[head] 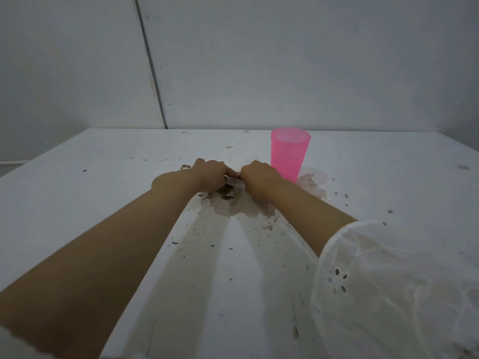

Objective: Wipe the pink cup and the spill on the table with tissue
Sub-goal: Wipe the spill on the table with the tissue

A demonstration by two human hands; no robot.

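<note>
Dim grey wall (259, 60) behind white table (77, 190)

Two hands, left hand (210, 174) and right hand (259, 177), pinching one tissue (234, 180); one pink cup (289, 154) right of the grip; one spill (233, 208) beneath it.

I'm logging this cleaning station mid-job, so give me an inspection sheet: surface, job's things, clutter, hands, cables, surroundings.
Surface: white table, brown spill in the middle, paler wet patch to its right.
Job's things: pink cup upright, beside the wet patch; tissue, small white piece between the hands, over the spill.
Clutter: dark specks scattered over the table.
Hands: left hand and right hand meet at the tissue, fingers curled; both seem to pinch it.
Cables: nothing seen.
Surroundings: grey wall with a vertical seam; white sleeve on the right arm.
</note>
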